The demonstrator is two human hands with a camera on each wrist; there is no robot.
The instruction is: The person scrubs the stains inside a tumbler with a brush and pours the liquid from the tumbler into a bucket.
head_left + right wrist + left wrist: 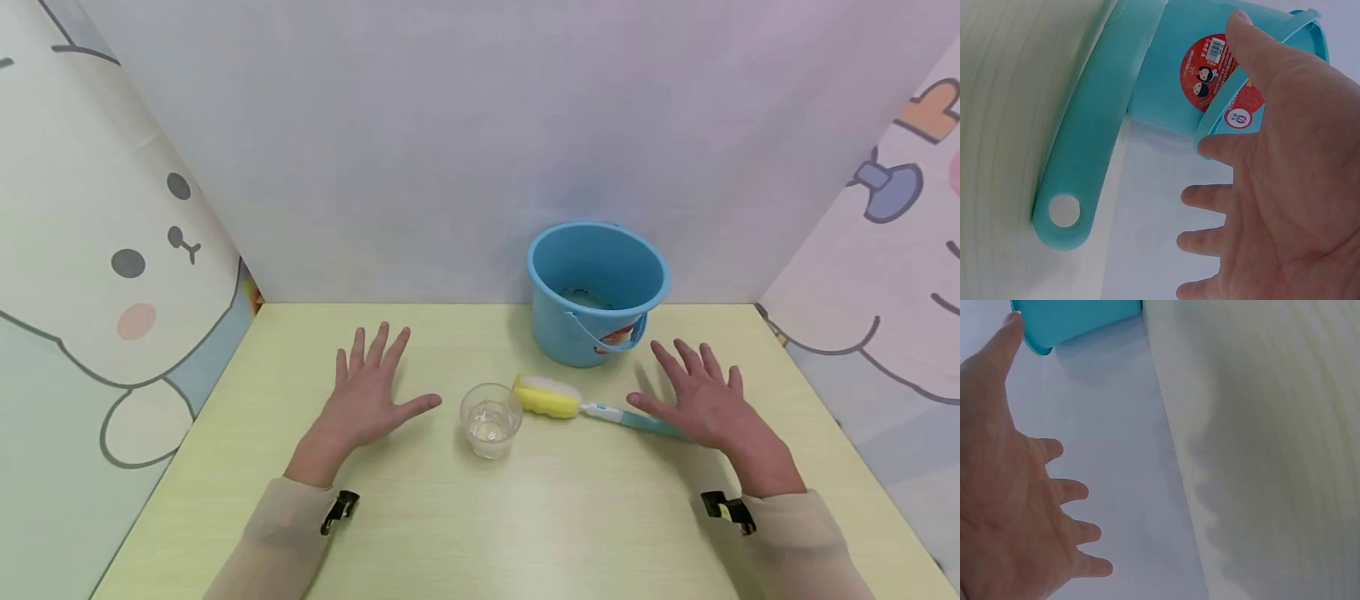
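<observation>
Left hand (363, 408) and right hand (708, 410) hover, fingers spread and released, so work seems not yet begun, with cup (491, 423), brush (557, 402) and bucket (557, 329) unheld on the desk (487, 525).

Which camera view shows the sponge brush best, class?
The head view: it shows the brush from its sponge along much of the handle, though the right hand hides the holed end. The right wrist view shows only the handle, including that end close up; the left wrist view shows none of it.
</observation>
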